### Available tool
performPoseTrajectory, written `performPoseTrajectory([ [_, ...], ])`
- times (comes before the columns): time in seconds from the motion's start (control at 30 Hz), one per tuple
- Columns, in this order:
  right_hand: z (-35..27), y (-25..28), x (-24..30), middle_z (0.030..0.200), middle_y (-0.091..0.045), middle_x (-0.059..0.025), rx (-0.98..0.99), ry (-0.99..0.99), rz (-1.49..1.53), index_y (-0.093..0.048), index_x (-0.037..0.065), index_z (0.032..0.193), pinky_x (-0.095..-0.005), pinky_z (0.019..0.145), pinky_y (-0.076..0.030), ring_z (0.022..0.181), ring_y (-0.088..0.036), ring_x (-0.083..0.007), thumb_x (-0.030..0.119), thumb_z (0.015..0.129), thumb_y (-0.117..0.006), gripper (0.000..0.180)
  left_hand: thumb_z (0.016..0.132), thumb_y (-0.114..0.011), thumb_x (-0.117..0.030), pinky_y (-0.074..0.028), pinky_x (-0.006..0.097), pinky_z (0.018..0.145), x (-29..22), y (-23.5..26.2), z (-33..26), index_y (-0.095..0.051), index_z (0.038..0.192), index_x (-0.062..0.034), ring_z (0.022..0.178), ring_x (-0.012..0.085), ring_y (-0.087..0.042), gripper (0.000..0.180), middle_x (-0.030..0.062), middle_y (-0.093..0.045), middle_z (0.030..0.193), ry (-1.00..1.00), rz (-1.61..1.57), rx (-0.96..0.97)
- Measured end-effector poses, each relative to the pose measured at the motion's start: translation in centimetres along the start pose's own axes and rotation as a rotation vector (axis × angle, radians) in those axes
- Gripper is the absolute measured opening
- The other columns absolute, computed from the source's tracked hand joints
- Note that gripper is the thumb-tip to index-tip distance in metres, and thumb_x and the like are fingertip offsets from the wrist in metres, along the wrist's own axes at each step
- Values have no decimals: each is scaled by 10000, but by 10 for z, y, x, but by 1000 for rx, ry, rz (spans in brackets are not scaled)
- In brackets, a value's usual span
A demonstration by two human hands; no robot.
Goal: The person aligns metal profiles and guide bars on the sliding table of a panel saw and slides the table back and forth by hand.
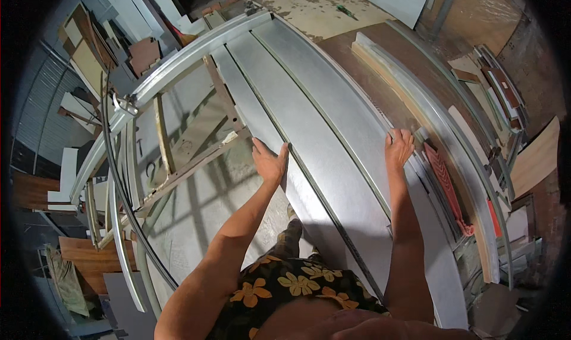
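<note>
A long silver metal table with dark lengthwise grooves stretches away in front of me; it looks like a sliding saw table. At its left edge rests my left hand, fingers stretched out and thumb apart, holding nothing. My right hand is at the table's right edge with its fingers curled in; what they grip, if anything, is hidden. Just right of that hand lies a long red patterned strip, beside a metal-faced fence rail. A rusty metal frame adjoins the table's left side.
A silver rail with a clamp crosses the far left. A black cable hangs along the left. Beyond the table, a green tool lies on a worn board. Offcuts are piled at right; panels lean far left.
</note>
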State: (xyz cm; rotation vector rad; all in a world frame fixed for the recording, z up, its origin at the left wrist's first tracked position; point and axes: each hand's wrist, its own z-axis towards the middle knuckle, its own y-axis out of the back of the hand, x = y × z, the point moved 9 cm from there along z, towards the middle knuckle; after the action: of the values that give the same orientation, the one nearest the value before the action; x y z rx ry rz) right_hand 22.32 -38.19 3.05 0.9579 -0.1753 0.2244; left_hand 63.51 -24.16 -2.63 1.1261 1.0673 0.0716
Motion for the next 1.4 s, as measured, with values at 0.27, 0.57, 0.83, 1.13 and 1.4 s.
performPoseTrajectory([
  [0.27,73,-25,110,1038,-599,-81,-4,216,65,-677,111,1036,-440,781,-454,1010,-562,-274,217,684,-817,393,777,-722,-461,-367,473,1039,-11,13,1,-114,1477,50,1267,468,-396,1060,354,-366,1380,-72,-48,-1],
  [0.57,152,-176,153,1069,-653,-212,500,-4,-103,-704,31,1000,-452,764,-540,927,-667,-374,157,882,-584,210,797,-725,-438,-341,454,1067,-6,8,1,-48,1494,21,1292,468,-372,1075,347,-325,1409,-29,-108,68],
  [0.83,146,-173,180,954,-663,-195,306,156,-151,-716,-14,836,-418,702,-568,845,-685,-341,108,897,-510,247,815,-713,-438,-313,436,1095,-5,10,5,-24,1495,27,1338,464,-326,1074,353,-250,1453,21,-194,139],
  [1.13,157,-184,187,988,-646,-211,305,122,-103,-712,-32,800,-401,680,-576,827,-690,-352,84,876,-530,228,792,-745,-394,-331,463,1075,-4,4,6,-1,1500,6,1303,495,-354,1103,363,-291,1416,-9,-180,120],
  [1.4,167,-202,193,1002,-647,-242,272,72,-33,-700,-57,750,-431,687,-571,820,-686,-374,84,866,-520,257,800,-748,-367,-271,467,1114,0,-1,8,13,1493,33,1346,492,-284,1105,372,-227,1449,-41,-212,120],
])
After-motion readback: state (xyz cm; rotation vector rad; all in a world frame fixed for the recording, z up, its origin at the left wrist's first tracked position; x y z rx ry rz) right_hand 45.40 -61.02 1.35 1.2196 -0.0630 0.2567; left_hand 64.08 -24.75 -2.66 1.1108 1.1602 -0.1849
